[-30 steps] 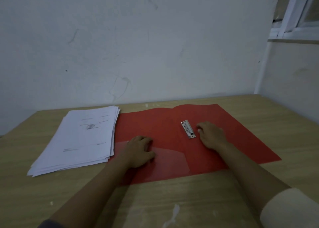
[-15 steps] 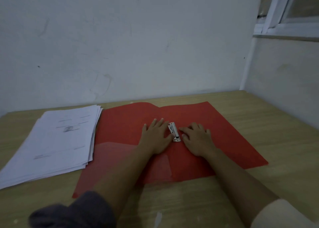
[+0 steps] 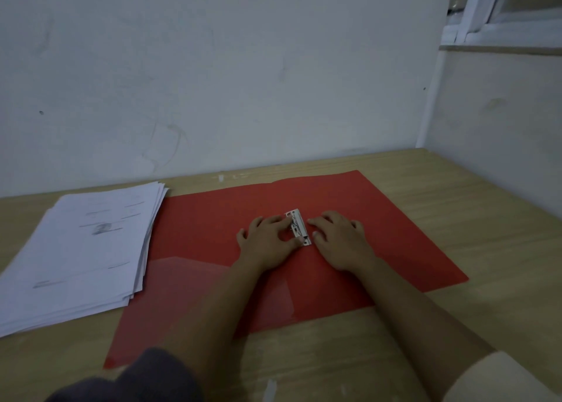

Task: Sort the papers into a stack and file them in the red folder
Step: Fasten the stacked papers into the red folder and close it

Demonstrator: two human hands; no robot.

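Note:
The red folder (image 3: 213, 219) lies open and flat on the wooden table (image 3: 456, 219). A small metal clip (image 3: 299, 227) sits at its middle fold. My left hand (image 3: 267, 243) rests on the folder just left of the clip, thumb and forefinger pinching the clip's left edge. My right hand (image 3: 340, 240) lies flat on the folder right of the clip, fingertips touching it. A loosely squared stack of white papers (image 3: 82, 249) lies on the table to the left, its right edge slightly over the folder.
A clear plastic pocket (image 3: 213, 280) covers the folder's lower left part. A white wall stands close behind the table, another wall with a window sill (image 3: 501, 49) on the right. A dark sleeve (image 3: 137, 380) shows at the bottom.
My left hand moved from the folder's lower left up to the clip and pinched it. My right hand shifted slightly toward the clip. The view turned a little to the right.

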